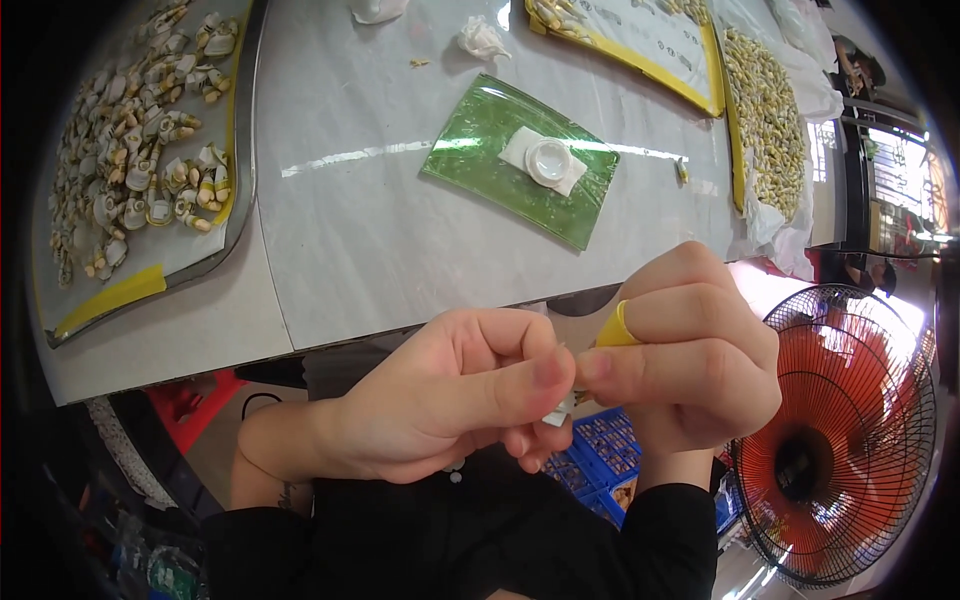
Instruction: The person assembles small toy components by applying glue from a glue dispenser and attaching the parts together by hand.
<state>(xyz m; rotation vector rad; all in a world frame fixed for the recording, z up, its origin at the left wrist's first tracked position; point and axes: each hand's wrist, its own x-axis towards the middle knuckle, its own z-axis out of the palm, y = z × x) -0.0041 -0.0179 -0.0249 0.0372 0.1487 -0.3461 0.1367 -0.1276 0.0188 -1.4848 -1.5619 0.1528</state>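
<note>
In front of my body, just off the table's near edge, my two hands meet fingertip to fingertip. My left hand (460, 395) is closed in a pinch on a small white strip (560, 410), mostly covered by the thumb and fingers. Against its thumb tip comes my right hand (695, 350), also closed in a pinch; what its fingertips hold is too small and hidden to make out. A yellow band (614, 326) shows at a finger of my right hand. Beyond the hands, a green mat (460, 150) carries a folded white pad and a small round clear dish (549, 162).
A yellow-taped tray (110, 300) at the left holds many small white-wrapped pieces. Trays of small yellowish pieces (762, 120) stand at the far right, near a loose piece (683, 171). Crumpled tissue (483, 40) lies behind the mat. An orange fan (835, 440) stands right; blue crates (600, 445) are below.
</note>
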